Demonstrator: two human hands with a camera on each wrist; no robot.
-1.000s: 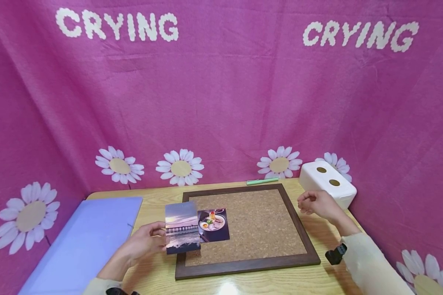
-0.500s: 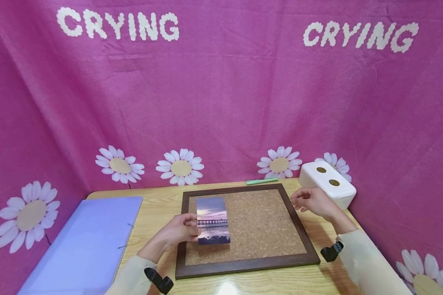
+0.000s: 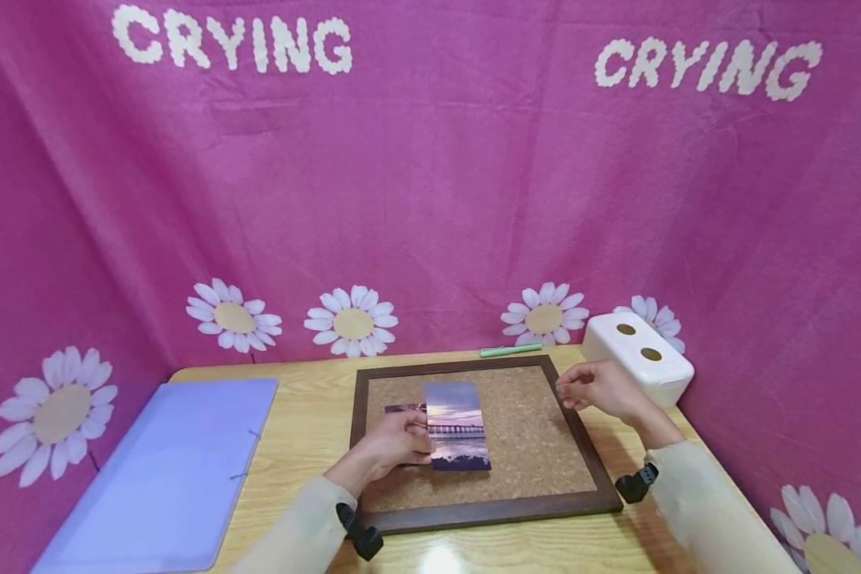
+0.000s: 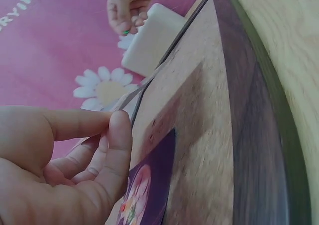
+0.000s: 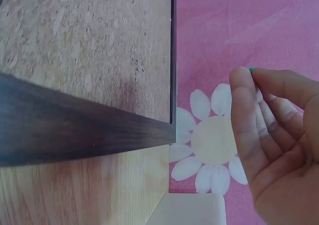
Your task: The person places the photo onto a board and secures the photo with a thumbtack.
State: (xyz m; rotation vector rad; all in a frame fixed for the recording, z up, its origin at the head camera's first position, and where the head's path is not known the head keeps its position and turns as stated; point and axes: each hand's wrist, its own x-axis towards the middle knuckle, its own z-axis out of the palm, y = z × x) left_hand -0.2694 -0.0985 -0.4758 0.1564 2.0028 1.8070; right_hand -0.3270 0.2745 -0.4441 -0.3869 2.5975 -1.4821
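My left hand point(image 3: 393, 444) pinches the left edge of a photo print point(image 3: 459, 426) of a pier at sunset, upright and raised over the cork board point(image 3: 534, 434). In the left wrist view this print shows nearly edge-on, and its shadow falls on the cork. A second photo print point(image 4: 159, 177), of a ramen bowl, lies on the board's left part, largely covered by my left hand and the pier photo in the head view. Beyond the board's right frame, my right hand point(image 3: 599, 391) pinches a small green pushpin point(image 5: 251, 69), mostly hidden between thumb and index fingertip.
A white box point(image 3: 638, 351) with two round holes stands at the back right, behind my right hand. The green pen point(image 3: 511, 351) lies behind the board. At left is a blue-violet folder point(image 3: 165, 470) on the wooden table point(image 3: 301, 399); pink cloth point(image 3: 430, 175) hangs around.
My left hand has carried the pier photo rightward, from the board's left edge across the ramen photo toward the middle. My right hand has drifted slightly left toward the board's right frame.
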